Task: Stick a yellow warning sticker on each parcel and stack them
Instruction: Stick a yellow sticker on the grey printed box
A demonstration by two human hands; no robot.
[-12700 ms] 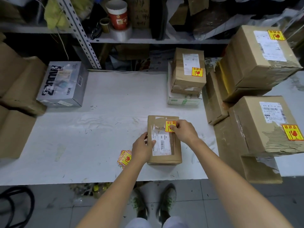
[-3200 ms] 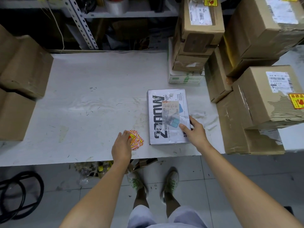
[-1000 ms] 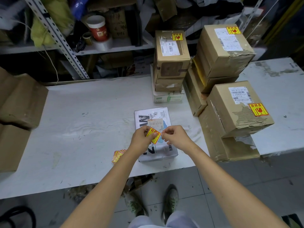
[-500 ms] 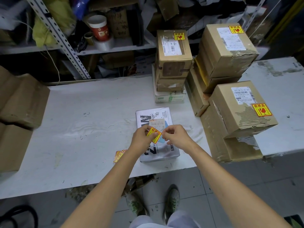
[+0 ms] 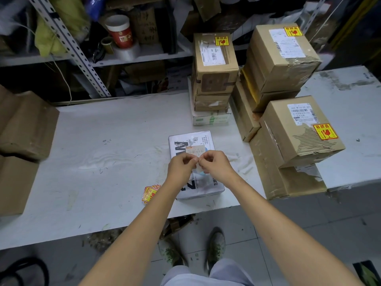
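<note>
A flat white printed parcel [image 5: 191,141] lies on the white table [image 5: 107,145] near its front edge. Both my hands hover just above it, fingertips together. My left hand [image 5: 181,167] and my right hand [image 5: 214,164] pinch a small sticker [image 5: 199,167] between them; only its pale side shows, edge-on. A fanned pile of yellow warning stickers [image 5: 150,193] lies on the table left of the parcel. Behind it stands a stack of brown parcels [image 5: 214,75], the top one bearing a yellow sticker.
More stickered brown boxes [image 5: 296,137] are piled at the right, one low box overhanging the table's front edge. Plain cardboard boxes [image 5: 26,124] crowd the left end. Cluttered metal shelving [image 5: 127,56] runs behind the table.
The sticker's yellow face, visible between my fingers a moment ago, is turned away now. My fingertips have drawn closer together over the white parcel.
</note>
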